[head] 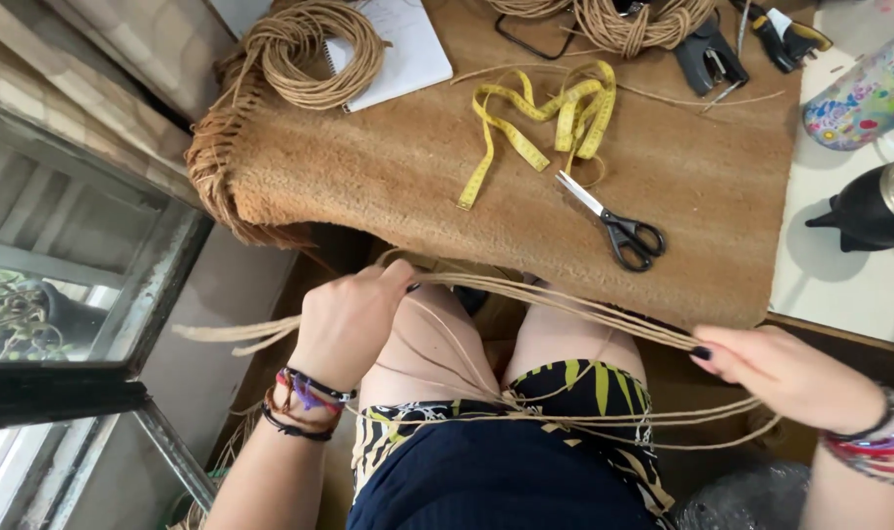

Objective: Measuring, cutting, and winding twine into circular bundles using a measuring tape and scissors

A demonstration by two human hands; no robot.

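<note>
A bundle of tan cords (555,299) is stretched over the person's lap, just below the worktop (388,167) edge. At the left its loose ends fan out past the left hand (344,319), whose fingers are clenched around the bundle near the knee. From there the strands run as one straight, taut band, its long axis sloping gently down toward the right, to the right hand (781,378), whose fingers pinch the bundle's other end. Beyond that hand the strands double back in slack loops across the thighs. Judging by this, the lengths are drawn out and gathered side by side, but no knot, plait or binding shows yet, so the working of them looks hardly begun. On the worktop a coil (304,54), a yellow tape (555,113) and scissors (614,224) lie untouched, well apart from both hands.
</note>
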